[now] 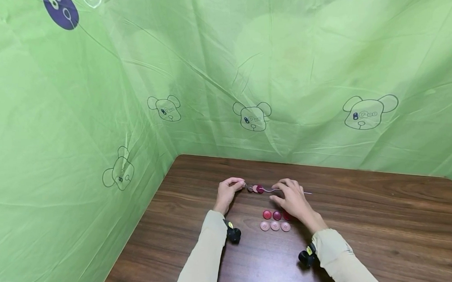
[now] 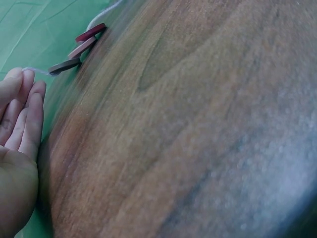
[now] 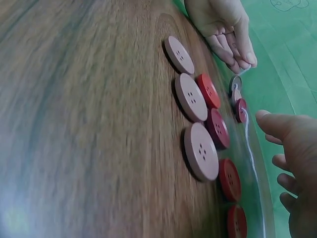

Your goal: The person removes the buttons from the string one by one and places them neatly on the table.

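I pinch the left end of the cord (image 1: 268,190) between the thumb and forefinger tips of my left hand (image 1: 227,194), its other fingers loosely bent beside them. My right hand (image 1: 294,202) hovers at the cord's right part, palm down, thumb and fingers apart and lightly bent, gripping nothing that I can see; a tail of cord shows past it on the right. Whether any of those right fingertips touch the cord, I cannot tell. On the cord, between my hands, three threaded buttons overlap in a short line: nearest my left hand the grey button (image 2: 64,67), then the pale pink button (image 2: 82,48), then the dark red button (image 2: 90,32). On the near side of the cord, more lie flat in two rows. The row closer to the cord has, left to right, a red button (image 1: 267,214), a purple button (image 1: 277,215) and two more red buttons (image 3: 230,179) by my right hand. The row farther from the cord is three pink buttons (image 1: 275,226). My pale sleeves (image 1: 202,256), a black camera (image 1: 235,235) at each wrist, also reach in from the cord's near side. Under the cord spreads the brown table (image 1: 380,219); beyond it and off to its left hangs green cloth (image 1: 292,71) printed with bear heads (image 1: 253,117).
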A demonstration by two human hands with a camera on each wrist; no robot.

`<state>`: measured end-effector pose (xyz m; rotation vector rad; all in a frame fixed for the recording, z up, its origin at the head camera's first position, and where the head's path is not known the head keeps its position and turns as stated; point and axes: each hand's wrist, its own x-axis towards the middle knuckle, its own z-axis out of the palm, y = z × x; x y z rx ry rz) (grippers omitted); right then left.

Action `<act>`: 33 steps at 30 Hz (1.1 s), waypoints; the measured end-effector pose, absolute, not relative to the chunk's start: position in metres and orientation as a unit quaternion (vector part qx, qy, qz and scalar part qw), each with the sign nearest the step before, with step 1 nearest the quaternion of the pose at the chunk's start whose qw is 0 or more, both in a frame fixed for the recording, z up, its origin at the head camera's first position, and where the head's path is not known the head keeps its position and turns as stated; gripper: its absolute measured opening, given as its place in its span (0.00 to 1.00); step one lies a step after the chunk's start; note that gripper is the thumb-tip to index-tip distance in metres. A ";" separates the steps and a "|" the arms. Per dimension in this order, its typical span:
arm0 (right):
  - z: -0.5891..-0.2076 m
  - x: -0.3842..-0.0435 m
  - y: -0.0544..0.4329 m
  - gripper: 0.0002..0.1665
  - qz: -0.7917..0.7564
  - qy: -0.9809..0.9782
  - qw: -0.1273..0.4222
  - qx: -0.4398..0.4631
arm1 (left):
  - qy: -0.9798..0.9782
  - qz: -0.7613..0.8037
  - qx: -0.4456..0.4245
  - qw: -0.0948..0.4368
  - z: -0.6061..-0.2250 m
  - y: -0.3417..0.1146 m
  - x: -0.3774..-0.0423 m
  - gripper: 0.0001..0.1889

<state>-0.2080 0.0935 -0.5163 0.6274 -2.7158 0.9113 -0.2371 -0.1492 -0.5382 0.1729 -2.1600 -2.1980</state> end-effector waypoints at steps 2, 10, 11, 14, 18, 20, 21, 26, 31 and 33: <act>-0.517 -0.209 0.090 0.20 0.309 -0.922 0.099 0.212 | -0.700 -0.712 0.055 0.027 -0.539 -0.149 -0.237 0.10; -0.518 -0.213 0.079 0.17 0.327 -0.916 0.099 0.210 | -0.698 -0.713 0.052 0.032 -0.539 -0.150 -0.238 0.09; -0.519 -0.213 0.078 0.17 0.327 -0.916 0.101 0.209 | -0.698 -0.713 0.052 0.031 -0.539 -0.150 -0.238 0.09; -0.522 -0.215 0.074 0.17 0.324 -0.918 0.102 0.205 | -0.697 -0.715 0.053 0.030 -0.539 -0.150 -0.238 0.09; -0.525 -0.218 0.070 0.20 0.315 -0.924 0.093 0.194 | -0.696 -0.715 0.055 0.027 -0.539 -0.150 -0.238 0.10; -0.525 -0.218 0.067 0.23 0.307 -0.929 0.085 0.187 | -0.697 -0.715 0.054 0.026 -0.539 -0.150 -0.238 0.11; -0.525 -0.219 0.066 0.24 0.303 -0.931 0.082 0.184 | -0.697 -0.714 0.053 0.026 -0.539 -0.150 -0.238 0.10; -0.526 -0.222 0.060 0.26 0.292 -0.937 0.068 0.179 | -0.698 -0.714 0.054 0.027 -0.538 -0.150 -0.238 0.09; -0.526 -0.225 0.055 0.26 0.285 -0.939 0.063 0.182 | -0.700 -0.711 0.057 0.030 -0.539 -0.149 -0.238 0.08; -0.526 -0.225 0.053 0.25 0.285 -0.939 0.063 0.181 | -0.699 -0.712 0.058 0.031 -0.539 -0.150 -0.238 0.08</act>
